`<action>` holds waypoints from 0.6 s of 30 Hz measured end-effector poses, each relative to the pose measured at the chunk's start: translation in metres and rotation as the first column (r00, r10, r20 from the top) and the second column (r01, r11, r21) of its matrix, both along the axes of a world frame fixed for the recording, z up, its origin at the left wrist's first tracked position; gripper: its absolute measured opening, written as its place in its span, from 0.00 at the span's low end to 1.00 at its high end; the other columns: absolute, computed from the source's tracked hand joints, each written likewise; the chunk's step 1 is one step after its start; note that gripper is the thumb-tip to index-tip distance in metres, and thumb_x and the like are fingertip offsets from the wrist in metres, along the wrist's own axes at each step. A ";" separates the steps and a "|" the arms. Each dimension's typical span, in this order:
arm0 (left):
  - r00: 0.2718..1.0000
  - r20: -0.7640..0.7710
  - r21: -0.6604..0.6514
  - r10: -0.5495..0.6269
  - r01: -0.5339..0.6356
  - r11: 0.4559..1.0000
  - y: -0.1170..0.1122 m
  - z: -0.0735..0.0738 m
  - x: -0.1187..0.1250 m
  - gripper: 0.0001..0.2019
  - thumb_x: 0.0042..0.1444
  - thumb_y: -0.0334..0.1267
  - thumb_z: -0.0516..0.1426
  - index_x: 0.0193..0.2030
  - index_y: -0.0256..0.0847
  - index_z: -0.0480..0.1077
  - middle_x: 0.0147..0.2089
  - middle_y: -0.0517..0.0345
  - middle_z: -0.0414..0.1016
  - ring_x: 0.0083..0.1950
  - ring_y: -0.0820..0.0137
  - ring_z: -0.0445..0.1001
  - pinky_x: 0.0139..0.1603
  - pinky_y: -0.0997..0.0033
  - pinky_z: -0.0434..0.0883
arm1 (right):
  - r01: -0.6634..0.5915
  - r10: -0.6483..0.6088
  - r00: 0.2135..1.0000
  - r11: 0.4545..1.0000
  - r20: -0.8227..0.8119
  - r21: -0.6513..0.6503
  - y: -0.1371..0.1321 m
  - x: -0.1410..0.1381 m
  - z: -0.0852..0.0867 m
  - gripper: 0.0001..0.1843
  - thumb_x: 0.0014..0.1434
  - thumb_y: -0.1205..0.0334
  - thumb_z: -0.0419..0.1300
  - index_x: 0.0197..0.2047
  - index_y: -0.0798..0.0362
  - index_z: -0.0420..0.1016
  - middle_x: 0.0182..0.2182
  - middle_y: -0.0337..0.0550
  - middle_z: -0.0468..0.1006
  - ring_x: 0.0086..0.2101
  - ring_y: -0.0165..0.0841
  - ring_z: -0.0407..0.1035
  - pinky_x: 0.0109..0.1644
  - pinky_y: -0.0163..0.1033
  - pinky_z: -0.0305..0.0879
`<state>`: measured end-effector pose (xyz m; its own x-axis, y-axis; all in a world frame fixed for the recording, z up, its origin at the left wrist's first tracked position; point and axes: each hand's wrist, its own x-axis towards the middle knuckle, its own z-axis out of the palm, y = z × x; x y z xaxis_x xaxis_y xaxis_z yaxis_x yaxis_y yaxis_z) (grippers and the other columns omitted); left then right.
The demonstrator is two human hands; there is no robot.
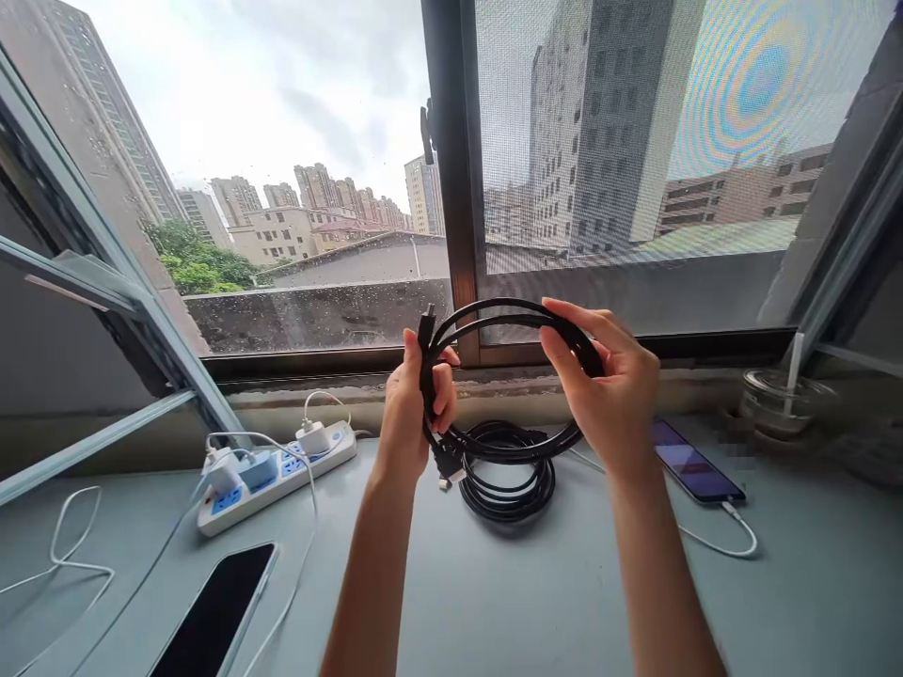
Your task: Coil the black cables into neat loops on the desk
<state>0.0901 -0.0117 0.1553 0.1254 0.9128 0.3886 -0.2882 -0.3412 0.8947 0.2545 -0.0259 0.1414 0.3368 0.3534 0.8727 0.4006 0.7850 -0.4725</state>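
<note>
A coiled black cable point(512, 455) is held up in loops between my two hands, above the grey tabletop. My left hand point(416, 404) is closed around the left side of the loops, with the thumb up beside a black plug point(427, 324) that points upward. On the right side, my right hand point(610, 381) pinches the bundled loops between thumb and fingers. Below and behind lies a second coiled black cable point(512, 508) on the table. A connector with a metal end point(446, 483) shows just under my left hand; which coil it belongs to I cannot tell.
At the left stands a white power strip point(282, 484) with several chargers and white cords. A dark-screened phone point(218, 611) lies at the front left. Another phone point(695, 461), plugged into a white cable, lies at the right near a lidded cup with a straw point(783, 400). Windows rise behind.
</note>
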 end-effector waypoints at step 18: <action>0.991 -0.061 -0.010 0.121 -0.122 0.992 0.009 0.004 -0.001 0.25 0.53 0.58 0.56 0.41 0.35 0.71 0.16 0.65 0.57 0.11 0.80 0.52 0.09 0.82 0.46 | -0.113 0.137 0.979 0.981 0.153 -0.159 0.011 0.004 0.002 0.09 0.62 0.59 0.57 0.43 0.49 0.77 0.34 0.36 0.73 0.25 0.24 0.60 0.29 0.32 0.58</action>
